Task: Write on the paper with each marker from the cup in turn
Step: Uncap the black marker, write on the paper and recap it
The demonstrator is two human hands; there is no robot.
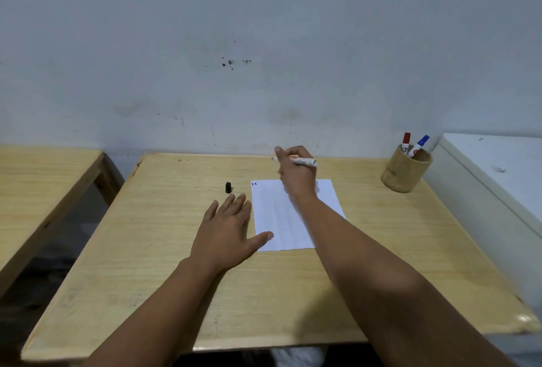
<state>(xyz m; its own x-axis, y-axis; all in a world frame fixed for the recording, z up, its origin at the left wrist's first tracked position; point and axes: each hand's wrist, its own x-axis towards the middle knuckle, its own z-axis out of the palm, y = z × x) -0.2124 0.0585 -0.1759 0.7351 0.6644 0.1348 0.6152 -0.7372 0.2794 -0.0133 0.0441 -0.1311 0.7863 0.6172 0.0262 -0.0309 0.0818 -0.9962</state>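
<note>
A white sheet of paper (275,214) lies on the wooden table (164,278), with small marks at its top left corner. My right hand (296,173) hovers over the paper's far edge, shut on a white marker (306,162) with its cap off. The marker's black cap (228,187) stands on the table left of the paper. My left hand (228,231) lies flat and open on the table, its thumb pressing the paper's near left corner. A wooden cup (404,171) at the far right holds a red-capped marker (406,141) and a blue-capped marker (420,145).
A second wooden table (41,179) stands to the left across a gap. A white cabinet or box (492,173) sits right beside the cup. A grey wall runs directly behind the table.
</note>
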